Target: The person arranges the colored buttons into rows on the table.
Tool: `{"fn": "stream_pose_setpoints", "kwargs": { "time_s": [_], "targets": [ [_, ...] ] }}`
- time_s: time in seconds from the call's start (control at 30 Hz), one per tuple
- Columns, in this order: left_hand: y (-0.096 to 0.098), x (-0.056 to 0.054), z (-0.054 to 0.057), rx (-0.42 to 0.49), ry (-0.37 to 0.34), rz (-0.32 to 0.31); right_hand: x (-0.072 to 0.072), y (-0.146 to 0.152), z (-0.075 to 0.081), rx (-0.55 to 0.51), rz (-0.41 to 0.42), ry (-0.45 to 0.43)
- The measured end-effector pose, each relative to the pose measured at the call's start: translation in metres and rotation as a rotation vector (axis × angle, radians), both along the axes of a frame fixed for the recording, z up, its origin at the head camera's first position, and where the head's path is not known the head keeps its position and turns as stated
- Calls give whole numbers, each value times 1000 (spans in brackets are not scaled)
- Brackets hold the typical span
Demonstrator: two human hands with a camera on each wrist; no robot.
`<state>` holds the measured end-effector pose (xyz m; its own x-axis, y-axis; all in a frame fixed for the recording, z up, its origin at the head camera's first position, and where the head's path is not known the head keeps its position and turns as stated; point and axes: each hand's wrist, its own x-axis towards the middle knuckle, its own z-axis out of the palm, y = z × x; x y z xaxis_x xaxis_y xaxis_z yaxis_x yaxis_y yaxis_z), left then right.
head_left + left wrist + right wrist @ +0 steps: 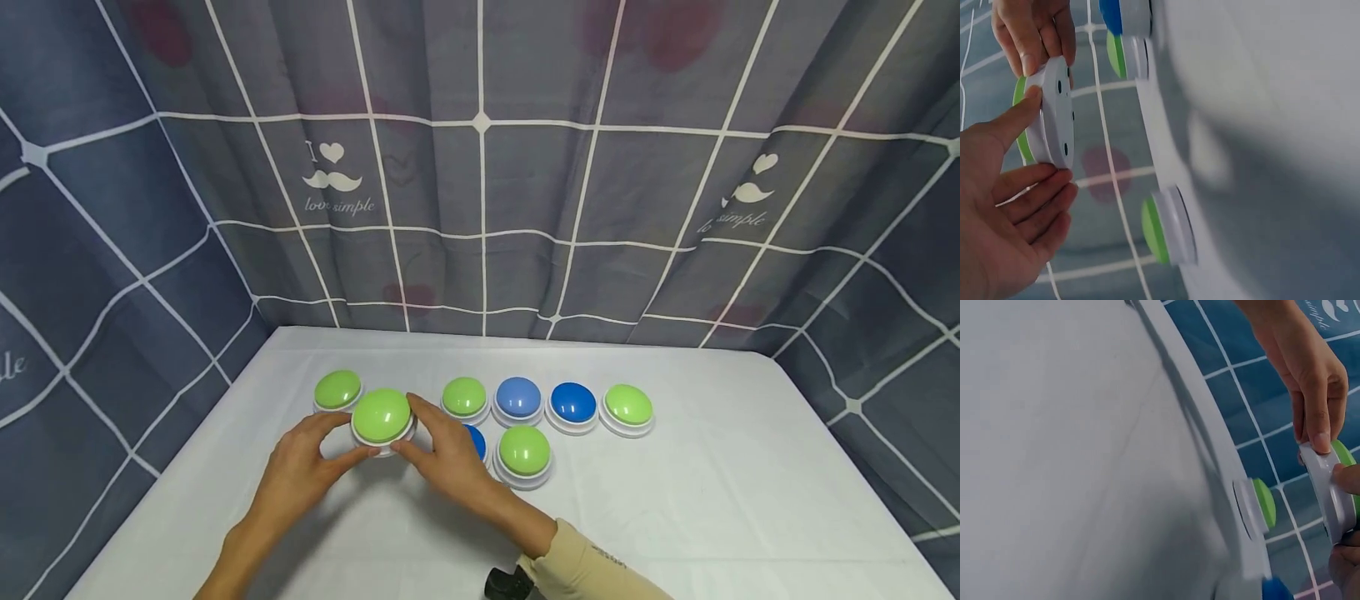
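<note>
Both hands hold one green push button [381, 415] with a round white base, lifted off the table. My left hand [300, 467] grips its left side, thumb at the near rim. On the other side, my right hand [453, 458] pinches it between thumb and fingers. The left wrist view shows the underside of the white base [1059, 119], with small dark holes. Behind the held button stands another green button [337, 389], partly covered by it. A dark blue button [476, 442] is mostly hidden behind my right hand, beside a green one [525, 451].
Along the back of the white table [712, 500] stand a green button [464, 397], a light blue one [518, 397], a dark blue one [573, 402] and another green one [628, 405]. Grey checked curtains [435, 183] enclose the table's back and sides.
</note>
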<state>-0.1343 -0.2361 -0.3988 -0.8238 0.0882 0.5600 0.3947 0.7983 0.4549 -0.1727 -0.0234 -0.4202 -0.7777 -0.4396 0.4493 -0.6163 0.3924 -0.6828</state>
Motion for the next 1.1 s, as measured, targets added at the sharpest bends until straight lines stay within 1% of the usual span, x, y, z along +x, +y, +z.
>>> {"fn": "stream_pose_setpoints", "kwargs": {
  "time_s": [0.1, 0.33, 0.43, 0.53, 0.63, 0.73, 0.83, 0.97, 1.1],
  "targets": [
    [13, -4, 2, -11, 0, -15, 1, 15, 2, -15, -23, -12],
    [40, -15, 6, -14, -50, -48, 1, 46, 10, -29, -49, -63],
    [52, -19, 7, -13, -46, -77, 1, 60, 13, -32, -70, -51],
    [65, -24, 8, -16, -20, -116, 2, 74, 14, -41, -102, -39],
    [78, -29, 7, -32, 8, -163, 4, 87, 13, -53, -134, -37],
    [91, -34, 6, -54, 16, -200, 5, 101, 10, -63, -156, -44],
    [106, -37, 5, -68, -6, -234, 7, 116, 6, -60, -173, -43],
    [128, -43, 3, -81, -42, -269, 9, 138, 4, -51, -220, -31],
    [148, -49, 2, -107, -50, -291, 11, 158, 3, -42, -267, 4]
  ]
}}
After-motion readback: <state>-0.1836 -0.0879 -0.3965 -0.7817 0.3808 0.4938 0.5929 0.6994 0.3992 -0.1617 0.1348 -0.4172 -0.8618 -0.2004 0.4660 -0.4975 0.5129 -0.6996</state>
